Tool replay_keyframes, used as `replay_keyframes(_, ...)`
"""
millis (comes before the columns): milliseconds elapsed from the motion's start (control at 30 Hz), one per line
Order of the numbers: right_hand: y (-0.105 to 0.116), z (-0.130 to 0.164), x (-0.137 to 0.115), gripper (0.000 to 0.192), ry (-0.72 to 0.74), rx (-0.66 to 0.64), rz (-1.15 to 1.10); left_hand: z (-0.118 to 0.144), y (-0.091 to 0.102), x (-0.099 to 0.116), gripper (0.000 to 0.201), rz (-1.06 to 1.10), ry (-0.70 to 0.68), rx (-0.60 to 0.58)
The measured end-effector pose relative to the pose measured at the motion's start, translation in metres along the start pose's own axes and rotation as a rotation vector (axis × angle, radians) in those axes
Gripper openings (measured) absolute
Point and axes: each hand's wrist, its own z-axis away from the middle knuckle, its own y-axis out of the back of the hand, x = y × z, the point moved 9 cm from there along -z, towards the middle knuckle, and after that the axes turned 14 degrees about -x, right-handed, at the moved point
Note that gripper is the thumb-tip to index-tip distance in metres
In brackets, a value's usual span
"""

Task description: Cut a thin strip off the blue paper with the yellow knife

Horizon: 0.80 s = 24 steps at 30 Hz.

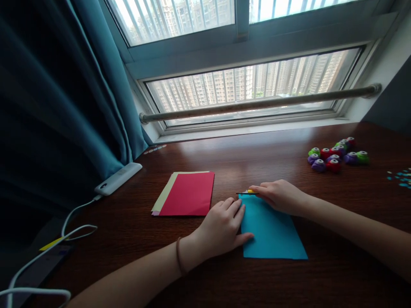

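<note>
A sheet of bright blue paper (272, 235) lies flat on the dark wooden table. My left hand (223, 224) presses on its left edge, fingers extended and thumb resting on the sheet. At the far edge of the paper, my right hand (282, 196) is closed around a small thin tool (250, 191) with a yellow part and a narrow pointed end. That end points left, just beyond the top left corner of the sheet. Most of the tool is hidden by my fingers, so its exact kind cannot be made out.
Left of the blue sheet is a stack of coloured paper (189, 194), red on top. Several small purple, red and green eyed toys (334, 157) stand at the back right. Small paper scraps (403, 177) lie at the right edge. A white device (118, 179) with a cable (69, 218) sits by the curtain.
</note>
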Motion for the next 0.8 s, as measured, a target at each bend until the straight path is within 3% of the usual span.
replay_keyframes(800,0.0004,0.0007,0.0015,0.026,0.043,-0.051,0.035,-0.0009,-0.0019,0.0015,0.071,-0.019,-0.011,-0.002)
